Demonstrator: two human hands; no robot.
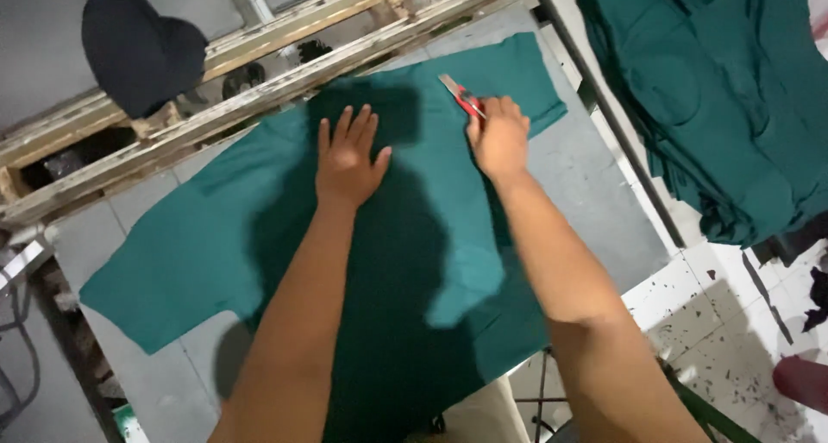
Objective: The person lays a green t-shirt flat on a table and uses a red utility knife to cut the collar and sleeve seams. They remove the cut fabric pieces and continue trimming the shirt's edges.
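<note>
Your left hand (348,160) lies flat and empty, fingers spread, pressing on the green garment (285,236) near the far edge of the bench (595,210). Your right hand (498,137) is clenched around one red-handled cutter (461,96), whose pale metal blade pokes out past your knuckles toward the far right corner; most of the handle is buried in your fist, so its full shape is hard to make out. The blade tip sits over the cloth, but you cannot tell whether it touches.

The garment is a single piece of smooth, matte teal fabric, shaped like a short-sleeved shirt spread flat, one sleeve reaching the left end of the bench and the other the far right corner. Its near end runs off the near edge and is cut off behind your forearms, and your own shadow darkens its middle.

The bench top is a plain grey sheet. Along its far edge run two rough, pale wooden rails (259,81), worn and chipped. One dark rounded cloth lump (138,50) rests on them at the far left. Off the right side, a thick stack of the same teal fabric (724,106) hangs in soft folds, its count unreadable. Below it lies speckled white tile floor (733,331).
</note>
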